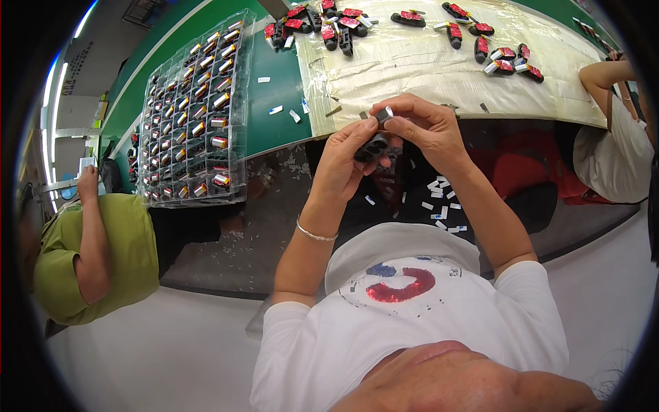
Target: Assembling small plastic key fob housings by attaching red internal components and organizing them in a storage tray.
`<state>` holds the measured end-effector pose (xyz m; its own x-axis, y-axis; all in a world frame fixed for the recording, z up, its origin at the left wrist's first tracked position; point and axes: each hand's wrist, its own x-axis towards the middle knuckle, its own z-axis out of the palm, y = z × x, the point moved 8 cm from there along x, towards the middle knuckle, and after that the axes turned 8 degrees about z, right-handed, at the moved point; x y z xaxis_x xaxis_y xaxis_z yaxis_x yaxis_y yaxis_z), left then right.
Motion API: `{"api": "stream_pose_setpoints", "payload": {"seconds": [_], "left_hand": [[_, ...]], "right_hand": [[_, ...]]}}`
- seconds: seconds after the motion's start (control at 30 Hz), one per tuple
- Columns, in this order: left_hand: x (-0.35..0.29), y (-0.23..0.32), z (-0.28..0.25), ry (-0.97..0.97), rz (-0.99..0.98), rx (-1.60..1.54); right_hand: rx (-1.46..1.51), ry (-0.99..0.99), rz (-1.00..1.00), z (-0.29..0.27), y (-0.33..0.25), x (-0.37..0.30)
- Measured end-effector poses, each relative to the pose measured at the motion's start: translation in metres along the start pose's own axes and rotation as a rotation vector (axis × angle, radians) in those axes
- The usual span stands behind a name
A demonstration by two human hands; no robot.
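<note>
Above my lap, at the near edge of the bench, my left hand point(341, 154) is closed round a small black plastic housing point(371, 149) with rounded hollows in it. My right hand point(432, 129) meets it from the right, thumb and forefinger pinching a small dark grey piece with a shiny end point(385, 115) at the top of the housing. The left thumb touches this piece too. My fingers cover part of both, so I cannot tell whether they are joined.
Black units with red boards and silver cells point(454, 34) lie scattered on the taped bench cover point(405, 75). A clear compartment tray point(238, 130) full of such parts stands left. White paper strips point(294, 116) dot the green bench and my lap. People sit on both sides.
</note>
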<state>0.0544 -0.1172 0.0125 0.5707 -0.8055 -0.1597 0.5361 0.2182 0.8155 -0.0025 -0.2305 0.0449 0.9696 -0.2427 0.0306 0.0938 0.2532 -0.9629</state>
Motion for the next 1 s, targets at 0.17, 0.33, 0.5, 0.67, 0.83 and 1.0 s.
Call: {"api": "stream_pose_setpoints", "payload": {"seconds": [0.17, 0.33, 0.5, 0.67, 0.83, 1.0], "left_hand": [[-0.005, 0.005, 0.003, -0.033, 0.08, -0.081], [-0.016, 0.03, 0.003, 0.144, 0.316, 0.26], [-0.019, 0.042, 0.005, 0.186, 0.403, 0.314], [-0.018, 0.048, 0.013, 0.118, 0.463, 0.303], [-0.018, 0.048, 0.012, 0.149, 0.492, 0.316], [-0.019, 0.05, 0.01, 0.184, 0.535, 0.38]], "right_hand": [[0.172, 0.035, -0.047, 0.004, -0.007, 0.002], [0.086, 0.036, -0.131, 0.003, -0.015, -0.001], [0.019, 0.069, -0.175, 0.004, -0.019, -0.004], [-0.041, 0.12, -0.134, -0.001, -0.024, 0.0], [-0.628, 0.153, -0.449, 0.013, -0.062, -0.005], [-0.872, 0.135, -0.547, 0.025, -0.065, -0.006]]}}
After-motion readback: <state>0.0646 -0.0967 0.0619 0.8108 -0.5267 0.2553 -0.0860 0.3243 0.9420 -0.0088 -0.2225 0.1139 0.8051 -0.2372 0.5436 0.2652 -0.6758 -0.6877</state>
